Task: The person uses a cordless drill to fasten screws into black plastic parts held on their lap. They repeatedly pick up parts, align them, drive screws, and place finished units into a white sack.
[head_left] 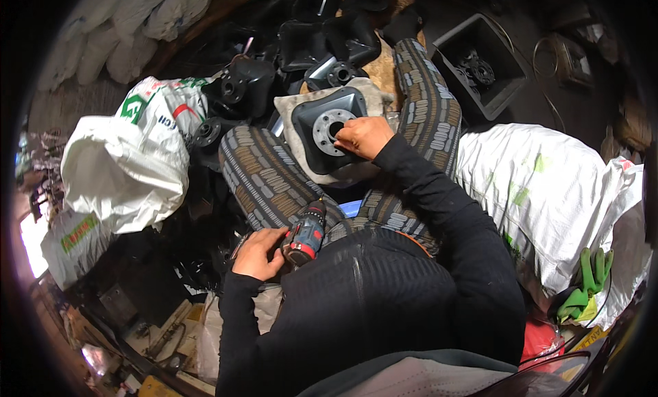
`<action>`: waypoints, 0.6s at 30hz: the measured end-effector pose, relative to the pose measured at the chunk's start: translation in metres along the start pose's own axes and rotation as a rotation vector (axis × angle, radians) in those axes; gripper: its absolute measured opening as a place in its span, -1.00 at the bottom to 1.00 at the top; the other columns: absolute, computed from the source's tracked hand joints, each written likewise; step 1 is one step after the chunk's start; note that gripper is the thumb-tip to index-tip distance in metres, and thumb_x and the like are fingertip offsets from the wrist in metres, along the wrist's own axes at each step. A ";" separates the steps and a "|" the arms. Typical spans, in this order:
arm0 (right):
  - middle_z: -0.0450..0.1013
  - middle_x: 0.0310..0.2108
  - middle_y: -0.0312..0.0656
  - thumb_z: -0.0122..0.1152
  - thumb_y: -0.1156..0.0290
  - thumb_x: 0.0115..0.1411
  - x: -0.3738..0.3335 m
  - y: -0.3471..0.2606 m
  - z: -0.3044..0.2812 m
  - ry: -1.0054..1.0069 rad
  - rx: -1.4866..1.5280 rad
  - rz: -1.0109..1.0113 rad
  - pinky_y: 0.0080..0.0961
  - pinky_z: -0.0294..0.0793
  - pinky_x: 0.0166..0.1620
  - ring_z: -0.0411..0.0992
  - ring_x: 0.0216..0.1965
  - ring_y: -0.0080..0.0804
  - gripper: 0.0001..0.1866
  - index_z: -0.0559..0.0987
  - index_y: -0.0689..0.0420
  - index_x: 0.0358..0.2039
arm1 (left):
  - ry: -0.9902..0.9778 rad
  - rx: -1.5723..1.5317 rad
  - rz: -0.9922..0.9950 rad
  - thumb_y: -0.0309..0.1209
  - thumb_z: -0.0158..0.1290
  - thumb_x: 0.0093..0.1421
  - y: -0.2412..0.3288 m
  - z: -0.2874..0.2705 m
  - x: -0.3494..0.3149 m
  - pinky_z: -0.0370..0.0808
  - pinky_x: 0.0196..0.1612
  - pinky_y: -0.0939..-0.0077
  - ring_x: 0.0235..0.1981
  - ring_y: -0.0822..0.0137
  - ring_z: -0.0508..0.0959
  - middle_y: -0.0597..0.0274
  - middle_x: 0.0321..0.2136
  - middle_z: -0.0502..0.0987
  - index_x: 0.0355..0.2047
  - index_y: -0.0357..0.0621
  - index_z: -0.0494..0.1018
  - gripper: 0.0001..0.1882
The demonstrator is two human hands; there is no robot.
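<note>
**A:** What does the part under the right hand look like?

**B:** It is a black moulded plate (327,126), roughly square with rounded corners and a raised rim, and a grey metal ring flange (327,131) with small holes around a round centre opening sits in its middle. It lies flat, face up, on a beige cloth (291,109) spread between the person's knees, across the patterned trousers (264,171).

**A:** Which way does it point?

**B:** Its narrower end points away from the person, toward the pile of similar black parts (301,47); its long axis runs from the lap outward, tilted a little to the right.

**A:** And the right hand?

**B:** The right hand (363,136) rests on the flange's right edge, fingers curled down and pinched at the ring; whether they grip something small I cannot tell.

**A:** The left one?

**B:** The left hand (259,253) is clenched around a red and black cordless drill (305,236) lying on the left thigh, its nose aimed up toward the plate.

**A:** Around them?

**B:** White sacks (130,164) on the left and a large white sack (548,191) on the right, with green gloves (589,284) on it.
</note>
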State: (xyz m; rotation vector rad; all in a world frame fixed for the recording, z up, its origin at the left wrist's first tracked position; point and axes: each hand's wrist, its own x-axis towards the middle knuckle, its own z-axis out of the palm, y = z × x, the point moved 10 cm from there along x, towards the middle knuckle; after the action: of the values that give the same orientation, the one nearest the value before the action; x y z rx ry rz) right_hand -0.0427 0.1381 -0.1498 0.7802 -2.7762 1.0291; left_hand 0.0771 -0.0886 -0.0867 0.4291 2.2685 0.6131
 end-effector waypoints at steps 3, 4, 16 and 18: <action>0.45 -0.53 -0.29 0.26 0.23 0.08 0.003 -0.001 0.029 -0.041 -0.049 0.028 -0.33 0.46 -0.42 0.49 -0.45 -0.23 -0.86 0.61 -0.01 -0.41 | 0.129 0.102 0.096 -0.44 0.08 -0.07 0.004 0.006 -0.015 0.40 -0.04 0.27 -0.10 0.08 0.44 0.14 -0.12 0.48 0.10 -0.05 0.37 -0.38; 0.46 -0.52 -0.29 0.26 0.24 0.07 0.002 0.006 0.036 -0.102 -0.083 0.078 -0.33 0.46 -0.41 0.49 -0.45 -0.23 -0.86 0.61 0.00 -0.40 | 0.152 0.116 0.116 -0.43 0.14 -0.13 0.006 0.010 -0.015 0.41 -0.08 0.28 -0.13 0.08 0.42 0.17 -0.12 0.46 0.12 -0.02 0.35 -0.31; 0.45 -0.50 -0.28 0.25 0.30 0.05 -0.001 0.000 0.030 -0.058 -0.207 0.025 -0.33 0.47 -0.39 0.49 -0.42 -0.23 -0.83 0.63 -0.03 -0.31 | 0.181 0.002 0.079 -0.44 0.17 -0.05 -0.011 0.012 0.004 0.54 -0.16 0.32 -0.22 0.08 0.60 0.09 0.02 0.48 0.12 -0.05 0.36 -0.37; 0.44 -0.51 -0.29 0.25 0.30 0.07 -0.002 0.000 0.027 -0.051 -0.188 0.032 -0.33 0.47 -0.40 0.49 -0.43 -0.25 -0.82 0.63 -0.02 -0.29 | 0.234 -0.075 0.202 -0.43 0.19 -0.03 0.001 -0.010 -0.001 0.53 -0.11 0.36 -0.18 0.11 0.60 0.09 0.05 0.46 0.08 -0.10 0.40 -0.42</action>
State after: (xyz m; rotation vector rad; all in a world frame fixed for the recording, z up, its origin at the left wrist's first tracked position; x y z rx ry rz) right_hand -0.0383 0.1219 -0.1717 0.7496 -2.8835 0.7478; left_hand 0.0704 -0.0906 -0.0795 0.5799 2.4307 0.8885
